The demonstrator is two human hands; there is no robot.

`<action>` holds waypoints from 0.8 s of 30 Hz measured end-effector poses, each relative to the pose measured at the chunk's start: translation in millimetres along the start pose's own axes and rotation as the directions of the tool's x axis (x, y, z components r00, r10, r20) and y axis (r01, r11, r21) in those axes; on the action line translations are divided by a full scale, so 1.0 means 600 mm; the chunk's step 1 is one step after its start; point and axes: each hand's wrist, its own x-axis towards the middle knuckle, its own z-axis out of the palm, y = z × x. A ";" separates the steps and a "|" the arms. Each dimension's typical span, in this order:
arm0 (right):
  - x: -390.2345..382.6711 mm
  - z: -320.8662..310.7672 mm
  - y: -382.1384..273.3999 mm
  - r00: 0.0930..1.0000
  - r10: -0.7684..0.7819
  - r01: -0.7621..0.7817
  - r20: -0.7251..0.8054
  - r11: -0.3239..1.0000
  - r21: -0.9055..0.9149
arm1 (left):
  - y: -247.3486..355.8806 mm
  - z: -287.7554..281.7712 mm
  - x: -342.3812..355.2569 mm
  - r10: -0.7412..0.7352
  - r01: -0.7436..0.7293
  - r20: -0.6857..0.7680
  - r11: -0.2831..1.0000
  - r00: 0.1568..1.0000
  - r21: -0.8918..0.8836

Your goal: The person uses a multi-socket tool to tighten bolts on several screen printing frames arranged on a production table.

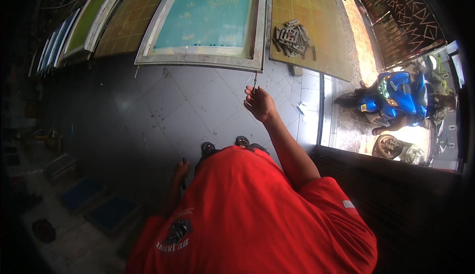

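My right hand [261, 105] reaches forward, its fingers curled around a thin metal rod [255, 82] at the near right corner of a screen-printing frame [198, 62]. That frame has a pale, worn border and teal mesh [205, 16]. Low at my left side, my left hand [181, 171] is closed around a dark, slim object [184, 179]; shadow keeps me from making out its kind. Right of the frame, a heap of small metal pieces [293, 37] lies on a yellowish board [331, 36] marked with grid lines.
More boards and frames line up at the left, one with green mesh [89, 16]. Grey floor tiles [183, 100] lie beneath. A blue motorcycle [403, 93] stands outside on the right, past a dark ledge [386, 175]. Flat blue panels [111, 213] rest in shadow at lower left.
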 end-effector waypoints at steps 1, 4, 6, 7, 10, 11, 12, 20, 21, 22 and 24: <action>0.006 -0.016 0.001 1.000 -0.017 0.017 0.023 1.000 -0.018 | 0.006 -0.003 -0.001 -0.031 0.031 0.020 0.999 0.999 -0.007; 0.012 -0.021 0.008 0.999 -0.027 0.026 -0.022 0.999 -0.023 | -0.004 -0.006 0.004 -0.030 0.032 0.028 0.996 0.999 -0.083; 0.017 -0.020 0.010 0.999 -0.037 0.035 -0.039 0.999 -0.037 | -0.019 -0.006 0.018 -0.029 0.032 0.047 0.997 0.998 -0.074; 0.024 -0.033 0.011 0.998 -0.052 0.050 -0.024 0.997 -0.056 | -0.021 -0.007 0.024 -0.024 0.028 0.060 0.997 0.998 -0.066; 0.041 -0.050 0.011 0.993 -0.095 0.083 -0.068 0.984 -0.158 | -0.022 -0.011 0.032 -0.025 0.029 0.085 0.999 0.996 -0.045; 0.044 -0.053 0.011 0.989 -0.111 0.090 -0.097 0.976 -0.199 | -0.022 -0.012 0.034 -0.023 0.028 0.091 0.998 0.996 -0.050; 0.042 -0.047 0.012 0.991 -0.104 0.088 -0.082 0.979 -0.182 | -0.023 -0.015 0.033 -0.025 0.031 0.095 0.998 0.995 -0.058; 0.025 -0.032 0.015 0.997 -0.076 0.076 -0.020 0.997 -0.019 | -0.010 -0.037 0.019 -0.032 0.031 0.098 0.999 0.995 0.013; 0.022 -0.034 0.015 0.998 -0.054 0.053 -0.030 0.997 -0.048 | -0.002 -0.040 0.015 -0.040 0.037 0.105 0.999 0.994 0.029; 0.019 -0.036 0.014 0.999 -0.034 0.031 -0.042 0.997 -0.076 | 0.006 -0.042 0.011 -0.047 0.042 0.113 0.998 0.993 0.047; 0.012 -0.046 0.013 0.997 -0.024 0.011 -0.073 0.985 -0.174 | 0.026 -0.047 -0.002 -0.088 0.082 0.104 0.994 0.991 0.069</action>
